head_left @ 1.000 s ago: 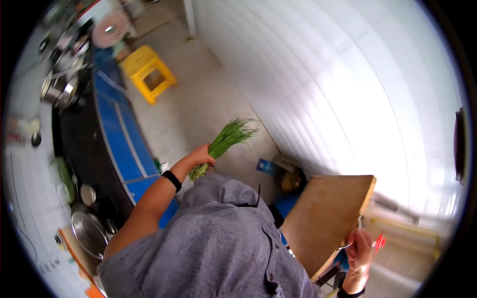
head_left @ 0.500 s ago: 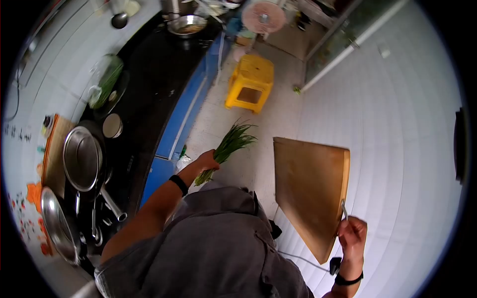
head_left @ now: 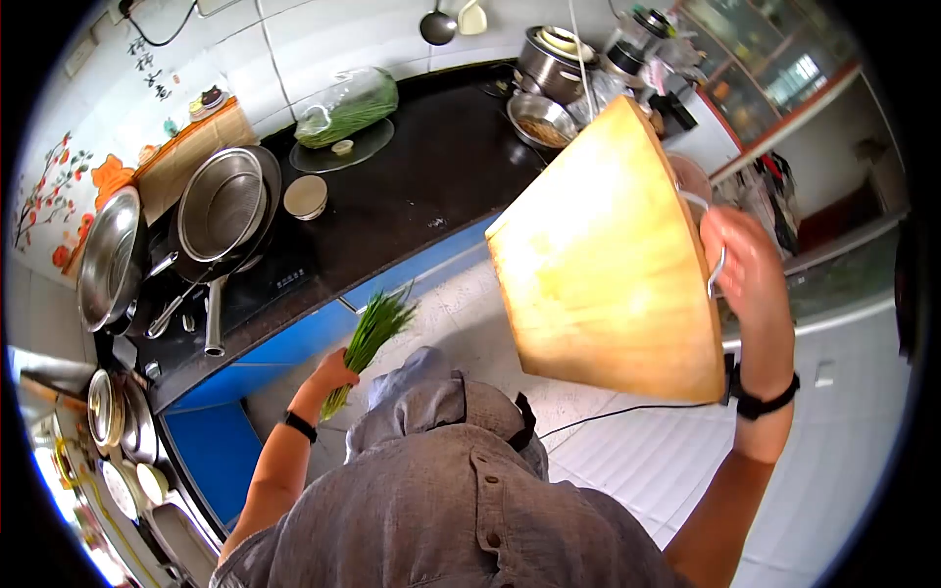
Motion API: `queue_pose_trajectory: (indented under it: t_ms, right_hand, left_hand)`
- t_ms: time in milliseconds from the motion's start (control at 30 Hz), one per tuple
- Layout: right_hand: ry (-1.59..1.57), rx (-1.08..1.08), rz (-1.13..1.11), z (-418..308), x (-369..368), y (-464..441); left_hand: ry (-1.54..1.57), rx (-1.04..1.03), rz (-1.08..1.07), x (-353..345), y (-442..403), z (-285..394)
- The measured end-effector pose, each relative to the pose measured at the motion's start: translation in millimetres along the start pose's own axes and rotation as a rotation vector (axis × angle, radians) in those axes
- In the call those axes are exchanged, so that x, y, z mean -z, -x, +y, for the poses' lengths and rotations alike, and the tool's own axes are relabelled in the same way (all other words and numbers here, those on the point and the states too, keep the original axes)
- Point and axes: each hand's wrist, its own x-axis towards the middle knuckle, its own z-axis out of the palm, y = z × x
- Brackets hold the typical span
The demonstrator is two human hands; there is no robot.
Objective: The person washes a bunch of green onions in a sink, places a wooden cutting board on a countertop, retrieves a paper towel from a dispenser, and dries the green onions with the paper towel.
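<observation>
Your left hand [head_left: 336,370] grips greens [head_left: 380,328] out from the counter's [head_left: 431,186] front edge, above open floor [head_left: 461,328]. Your right hand [head_left: 747,257] holds the board [head_left: 608,274] by its handle [head_left: 717,271].

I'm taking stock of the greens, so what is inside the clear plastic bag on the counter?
Thin green stalks show through the clear bag, looking much like the bunch in the left hand. Whatever lies beneath the upper stalks is covered.
</observation>
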Motion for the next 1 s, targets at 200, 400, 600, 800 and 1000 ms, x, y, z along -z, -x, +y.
queue_pose_trajectory:
  t_ms: [200, 400, 600, 800, 1000]
  right_hand:
    - [0.14, 0.088, -0.427, -29, 5, -155]
    - [0.308, 0.06, -0.416, 32, -79, -227]
    - [0.941, 0.561, -0.511, 84, -174, -202]
    - [1.136, 0.688, -0.932, 156, -221, -164]
    - [1.207, 0.77, -0.937, 293, -260, -192]
  left_hand:
    - [-0.042, 0.263, -0.028, -20, 48, -38]
    - [0.03, 0.387, -0.048, -62, 42, -108]
    - [0.139, 0.446, -0.081, -70, 12, -121]
    - [0.226, 0.482, 0.042, -71, 6, -112]
    - [0.251, 0.59, 0.049, -71, 30, -75]
